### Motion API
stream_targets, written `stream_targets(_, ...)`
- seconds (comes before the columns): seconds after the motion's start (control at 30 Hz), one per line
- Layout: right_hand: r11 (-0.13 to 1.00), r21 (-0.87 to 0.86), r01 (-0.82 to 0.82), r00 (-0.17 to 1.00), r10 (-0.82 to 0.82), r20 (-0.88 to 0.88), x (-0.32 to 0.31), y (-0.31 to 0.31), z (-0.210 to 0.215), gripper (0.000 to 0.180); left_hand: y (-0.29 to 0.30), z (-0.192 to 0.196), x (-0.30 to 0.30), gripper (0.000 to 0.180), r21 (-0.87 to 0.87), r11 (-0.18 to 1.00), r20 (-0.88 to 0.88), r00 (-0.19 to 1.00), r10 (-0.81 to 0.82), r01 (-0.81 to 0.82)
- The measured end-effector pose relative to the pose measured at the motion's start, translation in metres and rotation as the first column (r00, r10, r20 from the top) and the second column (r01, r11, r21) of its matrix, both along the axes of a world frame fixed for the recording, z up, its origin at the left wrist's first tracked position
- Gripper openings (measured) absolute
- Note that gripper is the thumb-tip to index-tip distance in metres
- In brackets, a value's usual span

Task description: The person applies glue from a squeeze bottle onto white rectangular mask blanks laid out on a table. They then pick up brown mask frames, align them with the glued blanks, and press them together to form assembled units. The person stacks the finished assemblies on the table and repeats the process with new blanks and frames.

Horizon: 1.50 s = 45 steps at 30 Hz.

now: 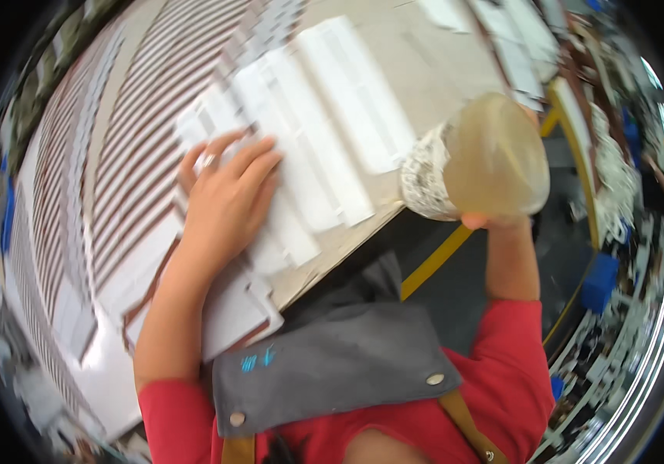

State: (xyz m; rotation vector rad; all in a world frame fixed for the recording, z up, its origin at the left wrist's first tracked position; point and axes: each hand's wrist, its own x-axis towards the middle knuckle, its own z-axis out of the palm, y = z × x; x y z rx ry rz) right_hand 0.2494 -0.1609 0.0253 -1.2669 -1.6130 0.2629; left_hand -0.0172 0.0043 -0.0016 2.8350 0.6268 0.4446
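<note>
My left hand [228, 193], a ring on one finger, rests with its fingers apart on flat white strips [305, 139] lying side by side on a beige work surface [432, 77]. Another white strip [359, 97] lies a little to their right. My right hand [473, 221] grips a translucent yellowish container [498, 155], held tilted by the near edge of the surface. Its left end is whitish with dark speckles; I cannot tell whether that is a rag or a coating. The container hides most of the right hand's fingers.
Long rows of overlapping brown-edged white pieces [170, 77] spread over the left. Shaped white pieces with brown edges [231, 317] lie beside my left forearm. To the right stand a yellow frame [575, 147], a bundle of white cord-like material [614, 185] and a blue box [600, 282].
</note>
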Motion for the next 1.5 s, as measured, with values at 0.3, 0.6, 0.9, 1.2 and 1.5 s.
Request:
stream_targets(0.3, 0.909, 0.283, 0.306, 0.636, 0.025, -0.771, 0.046, 0.045, 0.073, 0.055, -0.007, 0.0, 0.003, 0.022, 0.023, 1.0, 0.017, 1.0, 0.012, -0.012)
stream_targets(0.6, 0.983, -0.01, 0.182, 0.608, -0.12, -0.785, 0.033, 0.129, 0.013, 0.052, -0.004, 0.003, 0.001, 0.022, 0.0, 1.0, 0.028, 1.0, 0.001, -0.001)
stream_targets(0.9, 0.982, -0.111, 0.152, 0.825, -0.188, -0.534, 0.007, 0.179, -0.008, 0.059, -0.001, 0.003, -0.003, 0.019, -0.053, 0.999, 0.057, 0.998, -0.005, 0.008)
stream_targets(1.2, 0.995, -0.08, 0.067, 0.879, -0.097, -0.467, -0.002, 0.194, -0.021, 0.063, 0.0, 0.001, -0.001, 0.017, -0.059, 0.998, 0.063, 0.998, -0.008, 0.012)
stream_targets(1.5, 0.979, -0.124, 0.159, 0.859, -0.199, -0.473, 0.011, 0.184, -0.017, 0.057, 0.0, 0.004, -0.002, 0.018, -0.06, 0.998, 0.045, 0.999, -0.012, 0.014)
